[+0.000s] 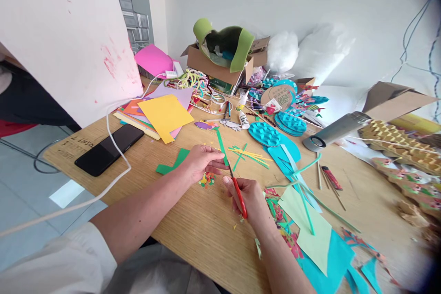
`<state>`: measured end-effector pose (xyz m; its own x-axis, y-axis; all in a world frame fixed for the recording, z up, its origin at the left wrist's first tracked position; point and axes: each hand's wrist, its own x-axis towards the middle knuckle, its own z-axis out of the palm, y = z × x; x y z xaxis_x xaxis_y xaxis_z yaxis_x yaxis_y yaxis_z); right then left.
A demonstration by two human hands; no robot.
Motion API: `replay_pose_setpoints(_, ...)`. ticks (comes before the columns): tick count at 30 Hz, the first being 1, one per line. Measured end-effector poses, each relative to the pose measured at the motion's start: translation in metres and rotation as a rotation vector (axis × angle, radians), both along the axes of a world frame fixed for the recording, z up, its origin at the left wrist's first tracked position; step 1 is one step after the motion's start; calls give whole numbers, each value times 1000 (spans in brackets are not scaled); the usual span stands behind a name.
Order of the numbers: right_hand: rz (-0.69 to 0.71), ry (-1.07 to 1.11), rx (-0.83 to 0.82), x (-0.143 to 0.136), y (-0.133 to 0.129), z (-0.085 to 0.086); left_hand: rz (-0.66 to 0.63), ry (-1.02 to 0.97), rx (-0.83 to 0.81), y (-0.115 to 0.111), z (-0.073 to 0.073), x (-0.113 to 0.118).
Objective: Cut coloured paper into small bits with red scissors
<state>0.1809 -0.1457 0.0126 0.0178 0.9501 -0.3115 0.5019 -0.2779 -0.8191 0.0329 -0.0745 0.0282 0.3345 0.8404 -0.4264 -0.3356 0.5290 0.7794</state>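
Observation:
My left hand [203,163] pinches a narrow green paper strip [221,141] that points away from me over the table. In my right hand [246,195] is a pair of scissors [238,196] with red handles, its blades close to the strip's near end. Whether the blades touch the strip I cannot tell. Below my left hand lies a small heap of colourful paper bits [207,180]. Beyond and to the right, thin yellow and green strips [253,155] lie crossed on the wood. A cut piece of green paper [179,158] rests left of my left wrist.
A black phone [108,149] and a white cable [117,144] lie left, near stacked coloured paper [165,112]. Glue bottles [243,120], blue foam pieces [263,134] and a steel flask [337,131] stand or lie farther back. Paper scraps [325,257] cover the right front.

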Motion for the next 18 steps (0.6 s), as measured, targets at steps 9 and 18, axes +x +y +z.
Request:
replay_pose_setpoints(9,16,-5,11,-2,-1,3,-6,-1,16,-1,-3,1)
replay_pose_setpoints(18,33,-52,26,-2,0,3,-29,18,30,-3,-3,2)
